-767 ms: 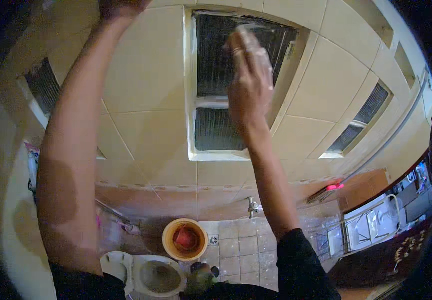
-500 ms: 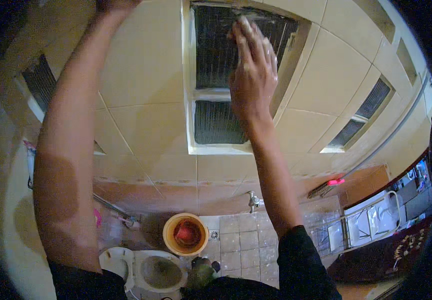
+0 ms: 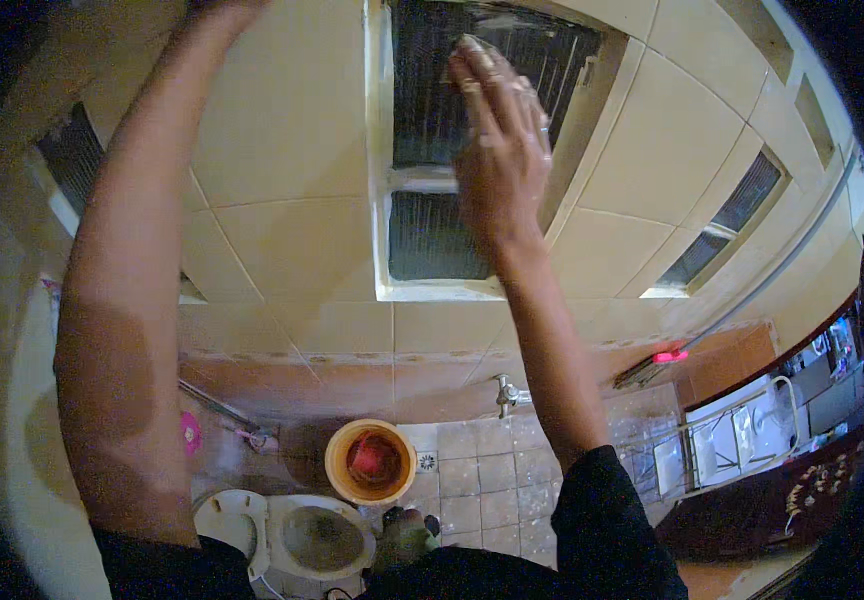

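My right hand (image 3: 504, 150) reaches up in front of a window with dark ribbed glass (image 3: 427, 90). Its fingers are stretched out side by side and look wet, with whitish suds on them. The fingertips are at the upper pane, and anything under the palm is hidden. Below a pale crossbar (image 3: 422, 182) is a smaller ribbed pane (image 3: 432, 235), partly covered by my right wrist. My left arm rises along the left side, and my left hand (image 3: 227, 4) is cut off by the top edge, so its fingers do not show.
Beige tiled wall (image 3: 282, 130) surrounds the window. Below are a tap (image 3: 508, 396), an orange bucket (image 3: 340, 478) with something red inside, and a toilet (image 3: 364, 530). At right stand a pink-headed brush (image 3: 667, 357) and a white metal step ladder (image 3: 792, 400). Narrower windows flank both sides.
My right fingertips have shifted slightly left and down across the upper pane. My left arm has moved a little to the left. The whole view has tilted slightly.
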### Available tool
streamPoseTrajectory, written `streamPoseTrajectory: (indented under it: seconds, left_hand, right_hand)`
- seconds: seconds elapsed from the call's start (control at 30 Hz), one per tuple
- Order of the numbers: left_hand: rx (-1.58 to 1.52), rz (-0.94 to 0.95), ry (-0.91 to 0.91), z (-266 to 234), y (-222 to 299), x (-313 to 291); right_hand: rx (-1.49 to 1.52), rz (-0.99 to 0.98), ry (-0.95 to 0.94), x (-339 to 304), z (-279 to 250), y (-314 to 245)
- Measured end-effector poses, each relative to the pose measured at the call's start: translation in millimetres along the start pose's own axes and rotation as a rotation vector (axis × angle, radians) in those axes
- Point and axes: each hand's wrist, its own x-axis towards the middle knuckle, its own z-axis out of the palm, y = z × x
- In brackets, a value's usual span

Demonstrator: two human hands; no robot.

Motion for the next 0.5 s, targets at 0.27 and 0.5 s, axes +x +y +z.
streamPoseTrajectory:
  seconds: [0.27,0.5]
  left_hand:
    - [-0.007,0.008,0.01,-1.5,-2.0,-3.8]
    - [-0.005,-0.012,-0.005,-2.6,-0.6,1.6]
  right_hand:
    - [0.016,0.018,-0.008,11.5,4.2,3.3]
    - [0.006,0.054,0.025,14.0,0.1,3.7]
